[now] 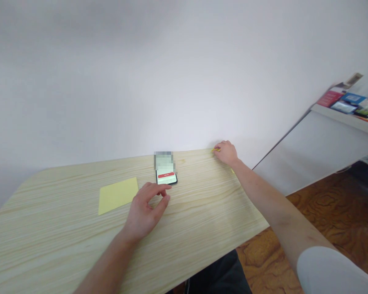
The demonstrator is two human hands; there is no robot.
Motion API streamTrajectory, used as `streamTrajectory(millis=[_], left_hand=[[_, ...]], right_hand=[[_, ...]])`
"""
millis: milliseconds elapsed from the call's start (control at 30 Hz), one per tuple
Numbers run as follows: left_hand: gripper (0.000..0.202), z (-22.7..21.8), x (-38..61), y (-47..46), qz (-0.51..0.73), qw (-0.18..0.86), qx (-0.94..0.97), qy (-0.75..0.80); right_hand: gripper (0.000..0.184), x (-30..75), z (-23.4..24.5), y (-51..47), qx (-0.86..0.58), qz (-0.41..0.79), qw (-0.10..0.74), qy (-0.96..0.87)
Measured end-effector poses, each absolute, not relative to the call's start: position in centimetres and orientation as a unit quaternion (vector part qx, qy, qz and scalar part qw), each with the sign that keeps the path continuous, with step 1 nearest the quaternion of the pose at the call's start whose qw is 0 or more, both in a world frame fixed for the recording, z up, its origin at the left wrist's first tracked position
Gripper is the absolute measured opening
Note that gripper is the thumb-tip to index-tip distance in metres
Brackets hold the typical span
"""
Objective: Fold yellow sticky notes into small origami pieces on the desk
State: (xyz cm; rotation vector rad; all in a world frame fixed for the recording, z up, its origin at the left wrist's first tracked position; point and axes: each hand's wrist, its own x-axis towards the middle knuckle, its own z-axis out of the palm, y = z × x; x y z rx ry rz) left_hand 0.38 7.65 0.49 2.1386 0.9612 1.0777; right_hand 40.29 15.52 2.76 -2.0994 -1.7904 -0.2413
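Observation:
My left hand point(145, 210) hovers over a light wooden table point(64, 241), fingers loosely curved and apart, holding nothing. Its fingertips are just in front of a phone point(167, 178) that lies flat with its screen lit and a red bar showing. A yellow paper square point(118, 195) lies flat to the left of that hand. My right hand point(227, 153) reaches to the table's far right corner by the wall. Its fingers are closed round a small thin yellow object point(215, 150) whose tip pokes out to the left.
A white wall runs right behind the table. At the right, a white shelf point(340, 114) holds several coloured boxes. Brown patterned floor point(325, 208) lies beyond the table's right edge. Dark clothing shows below the front edge.

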Motion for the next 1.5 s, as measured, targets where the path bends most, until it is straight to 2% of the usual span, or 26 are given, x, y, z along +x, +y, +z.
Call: streamTrajectory(millis=[300,467,567,633,733,900,1000,1133,1500], left_hand=[[0.016,0.7,0.1,8.1,0.439,0.225,0.77,0.404],[0.016,0.7,-0.1,8.5,0.462,0.186,0.751,0.434],[0.018,1.1,-0.8,9.0,0.469,0.153,0.731,0.471],[0.019,1.6,-2.0,9.5,0.437,0.133,0.742,0.491],[0.022,2.3,-5.2,10.8,0.348,0.113,0.783,0.504],[0.049,1.7,-11.2,12.5,0.225,0.098,0.824,0.511],[0.051,0.9,-13.2,12.6,0.195,0.104,0.827,0.517],[0.043,0.4,-13.6,12.5,0.189,0.128,0.827,0.514],[0.037,1.1,-13.1,12.4,0.169,0.088,0.843,0.504]], right_hand=[[0.027,36.9,4.1,11.2,-0.704,-0.077,0.37,-0.601],[0.014,27.4,1.9,7.0,-0.638,-0.005,0.402,-0.656],[0.007,22.0,0.9,5.1,-0.589,0.084,0.423,-0.684],[0.008,19.7,0.6,4.1,-0.586,0.117,0.42,-0.683],[0.024,18.1,0.2,3.2,-0.585,0.151,0.393,-0.693],[0.03,18.0,-0.9,2.7,-0.611,0.146,0.356,-0.692],[0.029,18.0,-1.3,2.6,-0.606,0.148,0.36,-0.694],[0.028,17.9,-1.4,2.5,-0.6,0.144,0.36,-0.7],[0.028,17.9,-1.2,2.3,-0.599,0.121,0.346,-0.712]])
